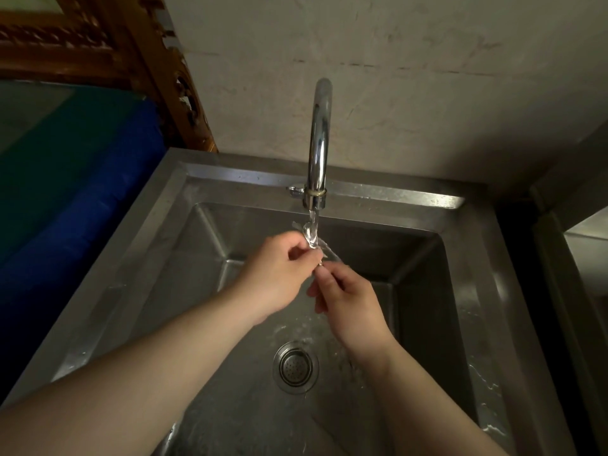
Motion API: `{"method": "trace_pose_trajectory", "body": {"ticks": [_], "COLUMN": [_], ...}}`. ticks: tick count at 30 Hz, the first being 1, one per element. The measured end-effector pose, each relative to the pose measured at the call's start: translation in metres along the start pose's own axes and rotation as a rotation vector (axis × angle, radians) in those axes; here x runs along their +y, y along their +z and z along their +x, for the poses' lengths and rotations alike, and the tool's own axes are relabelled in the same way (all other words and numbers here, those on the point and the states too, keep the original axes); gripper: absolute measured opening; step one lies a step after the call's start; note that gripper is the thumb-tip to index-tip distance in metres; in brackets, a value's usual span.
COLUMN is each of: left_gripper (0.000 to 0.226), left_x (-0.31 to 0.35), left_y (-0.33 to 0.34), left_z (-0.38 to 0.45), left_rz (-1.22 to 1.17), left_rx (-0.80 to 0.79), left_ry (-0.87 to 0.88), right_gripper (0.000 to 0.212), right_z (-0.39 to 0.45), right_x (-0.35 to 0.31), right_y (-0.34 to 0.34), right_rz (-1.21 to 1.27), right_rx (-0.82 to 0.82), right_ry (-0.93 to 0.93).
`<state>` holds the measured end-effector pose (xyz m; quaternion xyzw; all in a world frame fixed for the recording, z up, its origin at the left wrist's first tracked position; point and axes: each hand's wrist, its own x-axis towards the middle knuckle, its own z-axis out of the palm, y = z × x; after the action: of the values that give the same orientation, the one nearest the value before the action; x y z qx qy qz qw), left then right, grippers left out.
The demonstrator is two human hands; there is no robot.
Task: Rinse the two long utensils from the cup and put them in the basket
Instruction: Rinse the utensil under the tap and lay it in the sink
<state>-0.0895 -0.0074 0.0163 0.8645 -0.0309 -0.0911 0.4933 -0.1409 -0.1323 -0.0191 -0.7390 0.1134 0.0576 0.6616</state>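
Over the steel sink (pixel 473 291), both hands meet under running water from the chrome faucet (pixel 318 143). A thin metal utensil (pixel 307 232) sticks up between my fingers into the stream, its upper end blurred by water. My left hand (pixel 279 271) pinches it from the left. My right hand (pixel 348 301) grips its lower part just below and to the right. Whether one or two utensils are held, I cannot tell. No cup or basket is in view.
The round drain strainer (pixel 295 366) lies in the wet basin floor below the hands. A blue and green surface (pixel 75 179) lies left of the sink, with a carved wooden frame (pixel 158 60) behind it. A plain wall stands at the back.
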Motion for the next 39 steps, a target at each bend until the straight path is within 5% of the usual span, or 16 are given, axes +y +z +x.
{"method": "trace_pose_trajectory", "body": {"ticks": [4,8,11,16,21,24,29,39], "left_gripper": [0.014,0.017,0.016,0.01,0.009,0.01,0.023,0.015], "left_x": [0.0,-0.006,-0.008,-0.013,-0.034,-0.045,-0.05,-0.041], "left_y": [-0.005,0.009,0.008,-0.005,-0.006,0.008,0.038,0.059], "left_z": [0.009,-0.003,0.0,0.016,0.02,0.015,0.004,-0.005], "left_rz": [-0.227,-0.224,-0.358,-0.634,-0.893,-1.024,-1.135,-1.072], "left_rx": [0.157,0.006,0.121,0.249,0.31,0.183,-0.068,-0.201], "left_ry": [-0.092,-0.117,-0.127,-0.297,-0.594,-0.82,-1.007,-1.028], "right_gripper": [0.018,0.019,0.017,0.014,0.008,0.005,0.006,0.006], "right_z": [-0.003,0.0,-0.004,-0.011,-0.007,0.003,0.018,0.016], "right_x": [0.01,0.012,0.018,0.028,0.003,-0.021,-0.043,-0.049], "right_y": [-0.004,-0.007,-0.01,-0.031,-0.037,-0.026,0.0,0.0], "right_rz": [-0.018,-0.075,-0.111,-0.229,-0.057,0.138,0.066,0.033], "right_rx": [0.02,0.008,-0.002,0.107,0.195,0.188,0.146,0.137], "right_ry": [0.07,0.011,0.033,0.077,-0.024,-0.075,-0.137,-0.123]}}
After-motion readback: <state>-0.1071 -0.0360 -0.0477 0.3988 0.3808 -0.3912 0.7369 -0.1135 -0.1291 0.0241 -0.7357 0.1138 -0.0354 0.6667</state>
